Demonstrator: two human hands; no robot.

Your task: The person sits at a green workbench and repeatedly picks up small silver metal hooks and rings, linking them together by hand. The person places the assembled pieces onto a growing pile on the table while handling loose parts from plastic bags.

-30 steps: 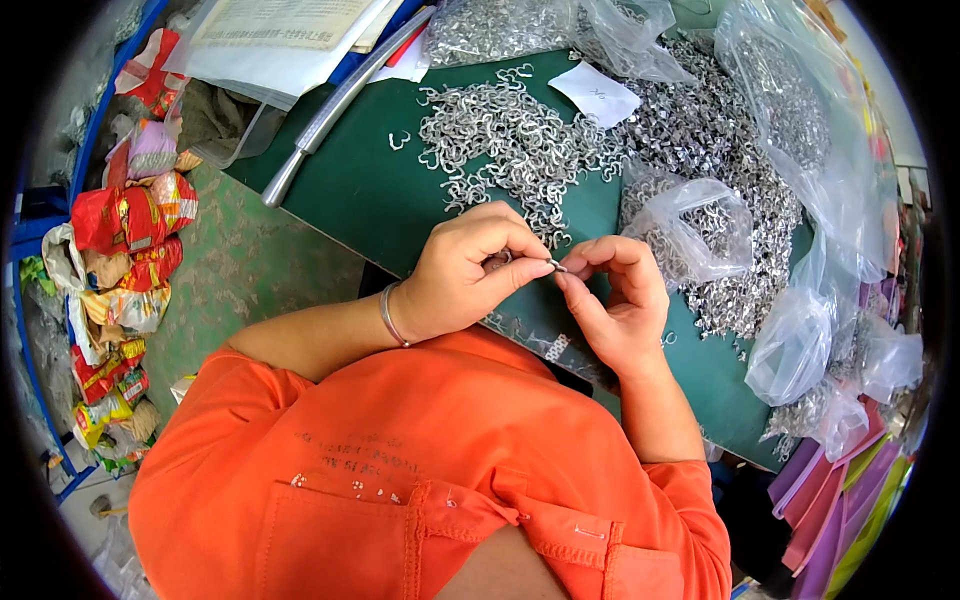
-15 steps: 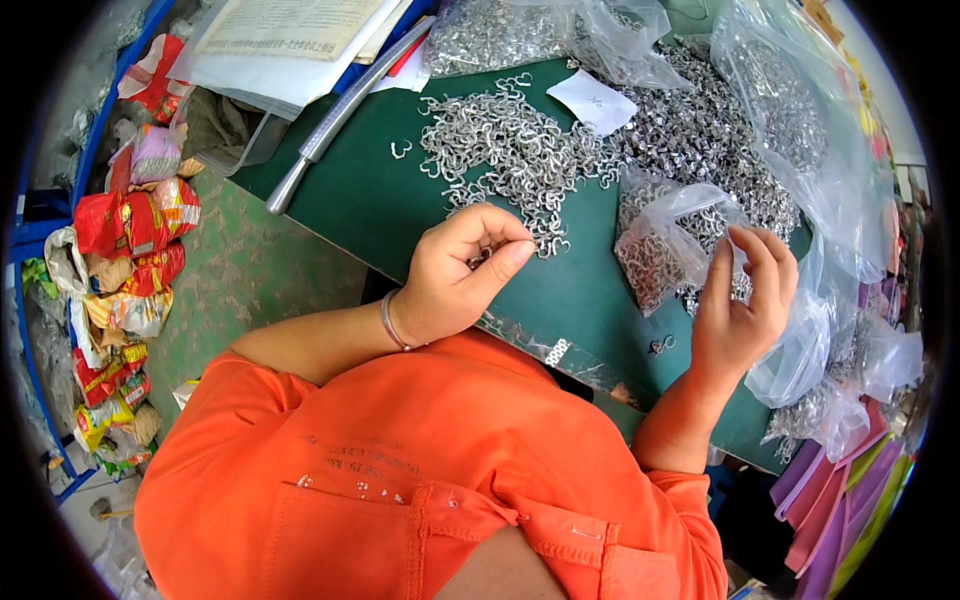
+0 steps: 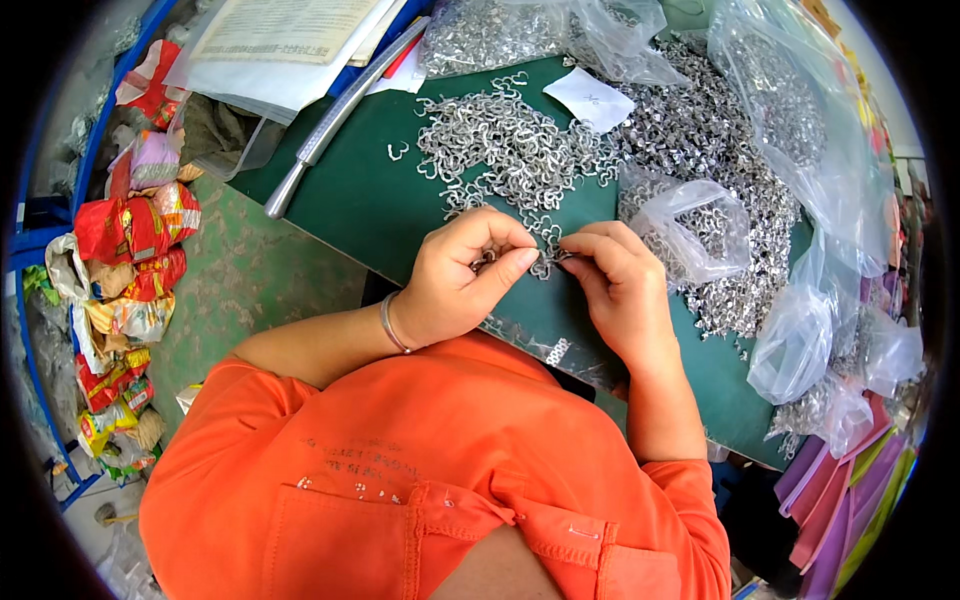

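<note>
My left hand [image 3: 462, 278] is closed at the near edge of a pile of small, silvery, curved metal hooks [image 3: 500, 145]. Thumb and forefinger press together at the tips, and a few small metal pieces [image 3: 484, 262] show in its curled palm. Facing it, my right hand [image 3: 622, 285] pinches thumb against fingers just a short gap away. Whatever lies between those right fingertips is too small to name. Several loose hooks [image 3: 543, 262] lie between and behind the two hands on the green tabletop [image 3: 545, 312].
Right of the hooks spreads a heap of shiny metal clips [image 3: 700, 120], with an open clear bag [image 3: 690, 232] of metal parts before it. More plastic bags [image 3: 800, 340] line the right edge. A long metal-handled tool [image 3: 318, 142] and papers [image 3: 280, 45] lie back left; a paper slip [image 3: 590, 100] is behind.
My right hand has come left from beside the clear bag to my left hand, its fingers now pinched. The clear bag's opening has settled wider. My left hand has hardly moved.
</note>
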